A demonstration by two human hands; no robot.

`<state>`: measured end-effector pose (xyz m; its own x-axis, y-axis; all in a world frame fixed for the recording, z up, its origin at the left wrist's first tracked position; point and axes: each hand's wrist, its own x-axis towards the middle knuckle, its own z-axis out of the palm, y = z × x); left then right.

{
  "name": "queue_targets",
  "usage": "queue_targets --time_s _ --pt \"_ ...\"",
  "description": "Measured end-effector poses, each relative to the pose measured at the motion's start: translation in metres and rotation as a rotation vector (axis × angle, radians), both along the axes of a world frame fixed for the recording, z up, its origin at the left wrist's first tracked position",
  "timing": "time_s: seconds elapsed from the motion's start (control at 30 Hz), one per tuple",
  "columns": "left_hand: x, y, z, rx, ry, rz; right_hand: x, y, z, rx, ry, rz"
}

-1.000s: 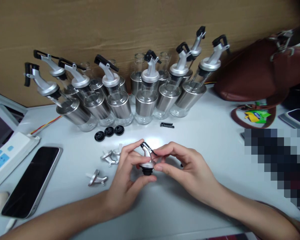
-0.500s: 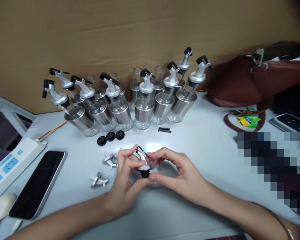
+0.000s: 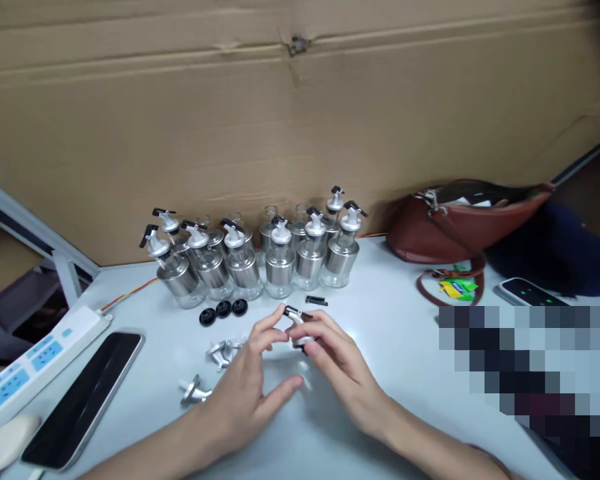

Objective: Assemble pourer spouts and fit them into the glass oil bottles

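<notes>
My right hand (image 3: 347, 373) pinches a pour spout (image 3: 296, 320) with a silver body and a black lever, partly hidden behind the fingers. My left hand (image 3: 253, 373) is open beside it, thumb spread away and fingertips close to the spout's lever end; whether they touch it I cannot tell. To the left on the table lie loose silver spout bodies, one nearest (image 3: 195, 392) and another (image 3: 219, 353) partly behind my left hand. Three black round stoppers (image 3: 223, 309) sit in a row beyond. A loose black lever (image 3: 317, 301) lies farther back.
Glass bottles with steel bands (image 3: 280, 267) stand along the cardboard wall (image 3: 190, 133), the front ones topped with spouts. A power strip (image 3: 45, 357) and a phone (image 3: 83, 403) lie at left. A brown handbag (image 3: 460, 227), a green-yellow packet (image 3: 457, 289) and a dark device (image 3: 530, 292) are at right.
The view has tilted up, showing more cardboard. My left thumb has come away from the spout, and my right fingers have closed round its body.
</notes>
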<state>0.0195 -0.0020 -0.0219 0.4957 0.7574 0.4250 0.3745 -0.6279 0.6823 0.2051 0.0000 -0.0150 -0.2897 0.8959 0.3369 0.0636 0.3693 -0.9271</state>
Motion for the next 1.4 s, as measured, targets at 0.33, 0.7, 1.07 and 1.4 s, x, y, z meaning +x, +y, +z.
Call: queue_targets --time_s 0.33,0.7,1.07,1.4 --pt "-0.003 0.018 0.021 -0.167 0.124 0.148 0.017 0.027 0.009 0.143 0.092 -0.381" --pt "0.016 -0.018 -0.007 -0.177 0.319 -0.258 0.02 0.12 0.136 0.48 -0.896 -0.573" --pt "0.016 -0.012 -0.016 -0.133 0.335 -0.303 -0.012 0.208 0.161 0.04 -1.447 -0.215" --pt "0.014 -0.01 -0.025 -0.079 0.233 -0.265 -0.01 0.208 0.162 0.042 -1.473 -0.154"
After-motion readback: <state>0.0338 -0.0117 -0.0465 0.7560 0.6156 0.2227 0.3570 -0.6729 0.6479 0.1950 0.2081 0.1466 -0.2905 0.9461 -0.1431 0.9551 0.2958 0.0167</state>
